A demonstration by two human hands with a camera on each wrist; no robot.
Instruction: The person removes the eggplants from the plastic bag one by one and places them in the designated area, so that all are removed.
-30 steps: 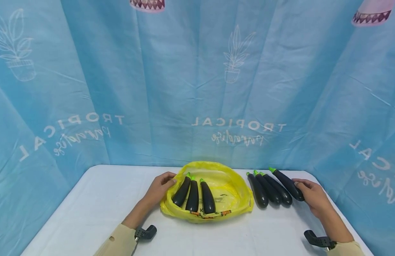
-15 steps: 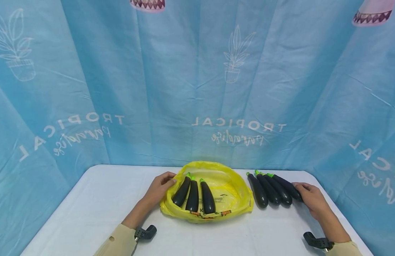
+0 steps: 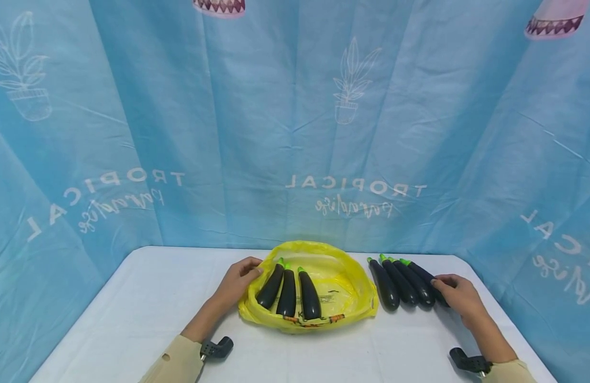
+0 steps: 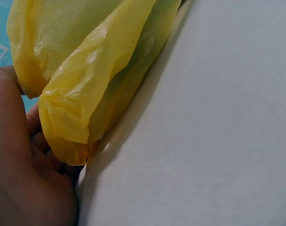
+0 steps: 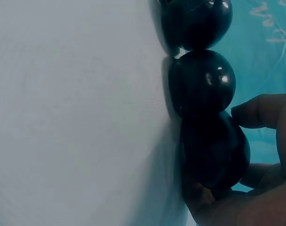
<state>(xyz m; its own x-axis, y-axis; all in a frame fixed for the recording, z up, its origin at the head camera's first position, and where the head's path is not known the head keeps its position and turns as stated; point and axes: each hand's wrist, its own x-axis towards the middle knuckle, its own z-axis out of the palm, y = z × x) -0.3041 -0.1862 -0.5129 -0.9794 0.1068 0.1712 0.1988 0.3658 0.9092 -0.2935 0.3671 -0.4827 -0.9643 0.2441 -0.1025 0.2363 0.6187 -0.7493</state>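
In the head view, my left hand (image 3: 238,280) holds the left rim of an open yellow plastic bag (image 3: 364,303). Its fingers lie partly behind the folded plastic (image 4: 74,101) in the left wrist view. Inside the bag lie three dark eggplants (image 3: 287,292) with green stem ends, side by side. Right of the bag, several more eggplants (image 3: 385,284) form a slanted row. My right hand (image 3: 460,294) grips the blunt end of the row's rightmost eggplant (image 3: 421,272). In the right wrist view, thumb and fingers reach round that eggplant (image 5: 214,150), which touches its neighbour (image 5: 204,82).
A white cloth covers the table (image 3: 323,356). Behind it and on both sides hangs a blue printed curtain (image 3: 256,133). The row of eggplants lies near the table's back right corner, close to the bag's right side.
My right hand has lowered the rightmost eggplant against the row and shifted slightly left. Its stem end now lies level with the others. My left hand and the bag stay still.
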